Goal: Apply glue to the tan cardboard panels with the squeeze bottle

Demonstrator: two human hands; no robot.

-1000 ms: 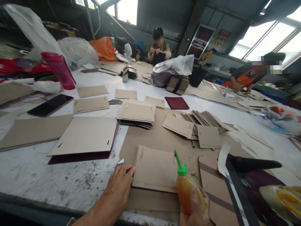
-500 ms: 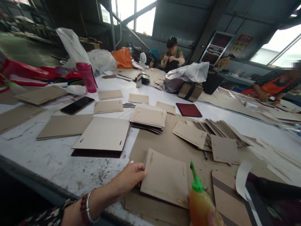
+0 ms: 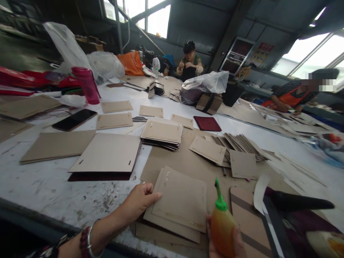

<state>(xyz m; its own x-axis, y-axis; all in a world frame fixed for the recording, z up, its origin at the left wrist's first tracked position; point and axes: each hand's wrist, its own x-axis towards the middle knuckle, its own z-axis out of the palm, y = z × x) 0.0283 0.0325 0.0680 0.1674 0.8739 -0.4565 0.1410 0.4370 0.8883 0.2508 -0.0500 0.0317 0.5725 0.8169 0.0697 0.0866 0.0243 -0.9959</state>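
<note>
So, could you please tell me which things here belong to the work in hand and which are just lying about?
In hand:
- square tan cardboard panel, touched at its edge by the left hand
- orange squeeze bottle with green nozzle, held in the right hand

Lying about:
- black flat smartphone
- pink plastic tumbler
- dark red rectangular cover

Left hand (image 3: 139, 200): lower centre, forearm from lower left, fingers loosely extended, palm down. Right hand (image 3: 237, 243): bottom edge, grip closed, mostly cut off.
</note>
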